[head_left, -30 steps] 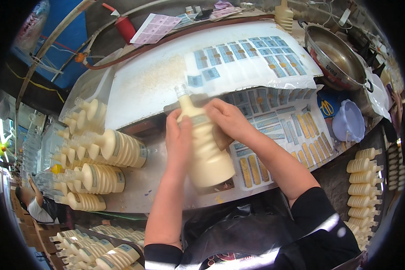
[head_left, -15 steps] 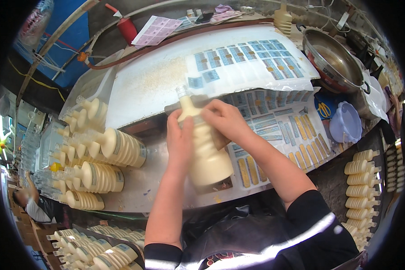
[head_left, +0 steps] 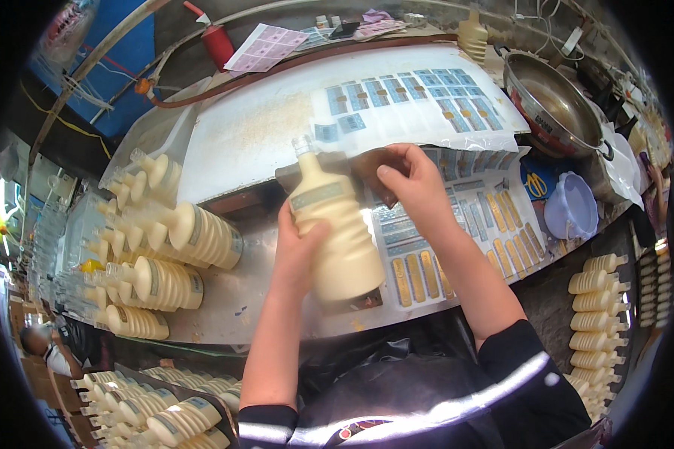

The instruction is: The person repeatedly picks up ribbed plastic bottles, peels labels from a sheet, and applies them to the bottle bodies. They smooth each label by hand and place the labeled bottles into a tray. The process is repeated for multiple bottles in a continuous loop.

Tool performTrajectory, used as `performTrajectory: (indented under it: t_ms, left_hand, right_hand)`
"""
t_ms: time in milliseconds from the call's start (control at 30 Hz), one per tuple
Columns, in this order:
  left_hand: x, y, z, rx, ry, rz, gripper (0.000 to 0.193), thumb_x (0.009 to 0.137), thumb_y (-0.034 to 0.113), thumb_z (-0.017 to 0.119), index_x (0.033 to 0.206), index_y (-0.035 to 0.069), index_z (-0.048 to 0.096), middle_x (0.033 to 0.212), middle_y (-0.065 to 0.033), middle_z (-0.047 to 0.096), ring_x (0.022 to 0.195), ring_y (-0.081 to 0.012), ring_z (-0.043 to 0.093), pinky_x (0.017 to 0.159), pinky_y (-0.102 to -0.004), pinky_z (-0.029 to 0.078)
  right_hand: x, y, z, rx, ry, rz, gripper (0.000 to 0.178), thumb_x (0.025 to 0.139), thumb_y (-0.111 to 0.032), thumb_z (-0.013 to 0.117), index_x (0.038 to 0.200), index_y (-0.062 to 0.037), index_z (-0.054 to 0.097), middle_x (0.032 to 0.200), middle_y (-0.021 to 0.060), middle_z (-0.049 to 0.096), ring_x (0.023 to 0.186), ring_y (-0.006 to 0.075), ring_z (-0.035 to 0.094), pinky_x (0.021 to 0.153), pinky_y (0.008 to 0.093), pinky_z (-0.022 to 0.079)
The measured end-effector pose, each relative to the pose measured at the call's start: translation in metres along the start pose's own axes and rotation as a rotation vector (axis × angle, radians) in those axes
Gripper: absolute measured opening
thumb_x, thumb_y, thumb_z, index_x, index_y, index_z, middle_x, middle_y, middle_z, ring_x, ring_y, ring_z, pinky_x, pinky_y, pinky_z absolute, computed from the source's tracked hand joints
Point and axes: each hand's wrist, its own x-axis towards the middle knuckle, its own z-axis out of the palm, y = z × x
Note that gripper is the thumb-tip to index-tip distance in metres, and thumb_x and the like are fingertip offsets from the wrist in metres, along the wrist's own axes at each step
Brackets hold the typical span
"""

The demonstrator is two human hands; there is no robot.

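Note:
A ribbed cream bottle (head_left: 341, 247) with a clear threaded neck leans back over the metal bench in front of me. Its shoulder carries a grey-blue label strip (head_left: 320, 197). My left hand (head_left: 298, 251) grips the bottle's left side, thumb across the front. Just right of the bottle's shoulder, my right hand (head_left: 418, 183) pinches a thin, flat brown piece (head_left: 378, 173); its material is unclear. Behind the bottle's neck is a dark block (head_left: 332, 163), partly hidden. Blue labels (head_left: 386, 91) lie in rows on the white board beyond, with gold and blue strips (head_left: 412, 278) on a sheet at right.
Several cream bottles (head_left: 210, 238) lie stacked on the bench at left, with more (head_left: 599, 322) at lower right and lower left (head_left: 180, 419). A large metal pan (head_left: 550, 93) and a lilac bucket (head_left: 571, 206) stand at right. Another person (head_left: 60, 352) is at far left.
My right hand has moved right, off the bottle's shoulder, bringing the brown piece along. The label strip has come into plain view. My left hand still holds the bottle, slightly lower.

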Motion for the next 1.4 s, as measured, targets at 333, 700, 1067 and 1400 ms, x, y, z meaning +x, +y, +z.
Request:
performTrajectory:
  t_ms: [333,700,1067,1400]
  left_hand:
    - [-0.024,0.008,0.006,0.07,-0.025,0.155,0.09,0.081,0.004,0.073,0.156,0.008,0.024,0.143,-0.0141,0.049,0.129,-0.0245,0.054,0.107,-0.0393,0.049]
    - [-0.039,0.014,0.01,0.14,-0.064,0.208,0.094,0.079,0.004,0.075,0.157,0.009,0.022,0.144,-0.0135,0.048,0.131,-0.024,0.053,0.11,-0.0396,0.046]
    - [-0.03,0.02,0.009,0.286,-0.034,0.212,0.095,0.082,0.014,0.08,0.158,0.007,0.023,0.145,-0.0132,0.048,0.131,-0.0227,0.052,0.11,-0.0388,0.045]
    - [0.005,0.009,0.006,0.582,0.221,0.149,0.088,0.084,0.021,0.074,0.157,0.006,0.028,0.14,-0.0199,0.053,0.126,-0.0307,0.057,0.105,-0.04,0.048]
  right_hand:
    - [-0.041,-0.003,0.009,-0.388,0.157,-0.368,0.027,0.09,0.0,0.071,0.117,-0.0003,0.067,0.104,0.0086,0.072,0.096,0.0141,0.069,0.086,0.0284,0.054]
    - [-0.054,-0.013,-0.003,0.154,0.104,-0.096,0.024,0.099,-0.009,0.061,0.122,-0.0023,0.063,0.109,0.0035,0.066,0.104,0.009,0.061,0.089,0.0266,0.049]
    - [-0.048,0.0,0.027,-0.224,0.046,-0.269,0.013,0.093,-0.01,0.071,0.101,-0.0013,0.076,0.093,0.0003,0.071,0.068,0.0032,0.052,0.062,0.0214,0.043]
    - [-0.011,0.031,0.04,-0.258,0.052,-0.177,0.02,0.086,-0.012,0.074,0.103,-0.0022,0.077,0.093,-0.0005,0.069,0.069,0.005,0.053,0.064,0.0232,0.046]
